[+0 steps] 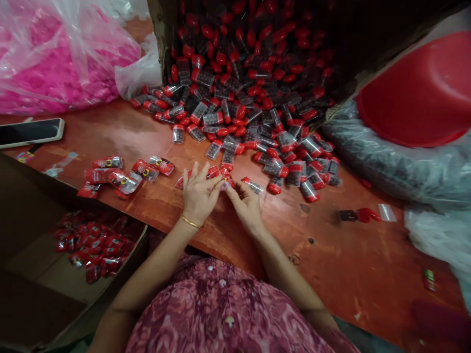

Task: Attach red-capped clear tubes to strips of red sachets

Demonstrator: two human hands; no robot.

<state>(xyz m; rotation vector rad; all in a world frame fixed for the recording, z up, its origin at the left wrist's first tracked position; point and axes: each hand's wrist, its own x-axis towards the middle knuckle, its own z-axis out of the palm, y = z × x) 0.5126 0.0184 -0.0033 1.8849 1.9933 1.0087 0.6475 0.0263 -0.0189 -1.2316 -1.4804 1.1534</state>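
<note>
My left hand [200, 193], with a gold bracelet at the wrist, and my right hand [246, 206] meet above the table. Thumbs and fingertips of both are pinched together on something small, mostly hidden by the fingers. Red shows just behind the fingertips, but I cannot tell whether it belongs to what I pinch. Beside my right fingers lies a small clear container with a red end [253, 185]. A red printed packet [180, 181] is partly covered by my left hand. Farther left, several red printed packets [125, 181] lie in a loose group.
A large heap of red-capped clear containers [235, 117] spills from a dark carton. Below the table's left edge, an open box [40, 289] holds red packets. A phone [33, 132], a bag of pink pieces [55, 63], and a red tub [415, 93] on a filled plastic bag stand around.
</note>
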